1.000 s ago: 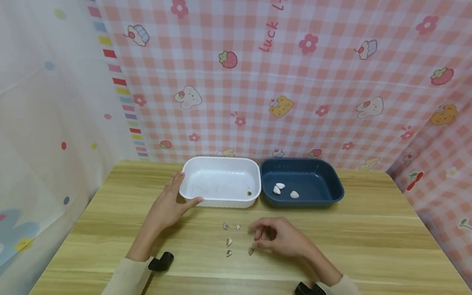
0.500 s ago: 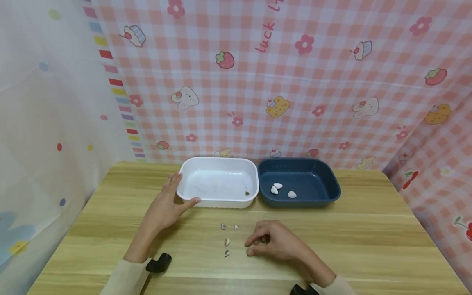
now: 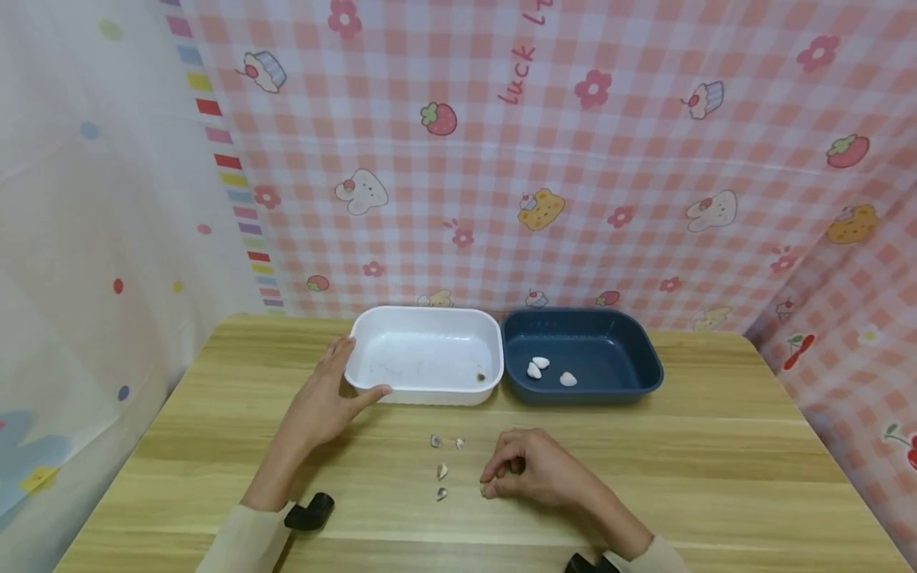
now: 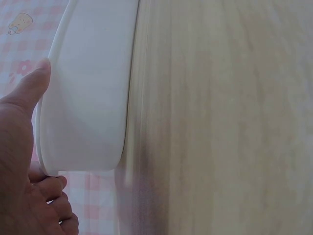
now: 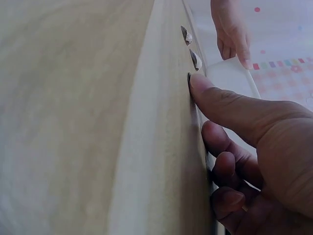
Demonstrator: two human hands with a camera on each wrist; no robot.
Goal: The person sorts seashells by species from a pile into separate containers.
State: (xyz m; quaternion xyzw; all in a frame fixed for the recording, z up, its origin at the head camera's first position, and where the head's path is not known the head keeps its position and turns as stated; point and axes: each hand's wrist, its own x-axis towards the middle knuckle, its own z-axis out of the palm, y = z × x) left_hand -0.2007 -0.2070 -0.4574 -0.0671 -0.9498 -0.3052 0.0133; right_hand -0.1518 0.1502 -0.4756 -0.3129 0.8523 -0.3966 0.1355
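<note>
**One small seashell (image 3: 484, 488) pinched in the right hand (image 3: 533, 469)**

Seashell at the tips of thumb and index finger, largely covered by them, low over the wood-grain tabletop (image 3: 716, 454); whether it touches the wood, cannot tell. Remaining fingers of that hand curl in toward the palm. Right wrist view gives only a thin dark edge beside the thumb tip.

Left of the grip, apart from it, four loose shells on the wood. Greyish shell (image 3: 435, 441) and pale shell (image 3: 460, 443) lie near each other, farther from the person than the pinch. Tan shell (image 3: 442, 472) slightly farther out than the pinch; brown-grey shell (image 3: 441, 494) roughly level with it.

Beyond the grip, to its left: white tray (image 3: 430, 395), one dark shell (image 3: 481, 377) in its near right corner. Left hand (image 3: 322, 406) grips the tray's left end, thumb on the near rim, fingers at the end wall.

Beyond the grip, to its right: navy tray (image 3: 587, 395), just beside the white one. Inside, three white shells, two close together (left white shell (image 3: 534, 371), upper white shell (image 3: 540, 363)), the third white shell (image 3: 568, 380) to their right.

Farthest out, behind both trays: pink gingham cloth (image 3: 637, 151) printed with strawberries and cupcakes.
</note>
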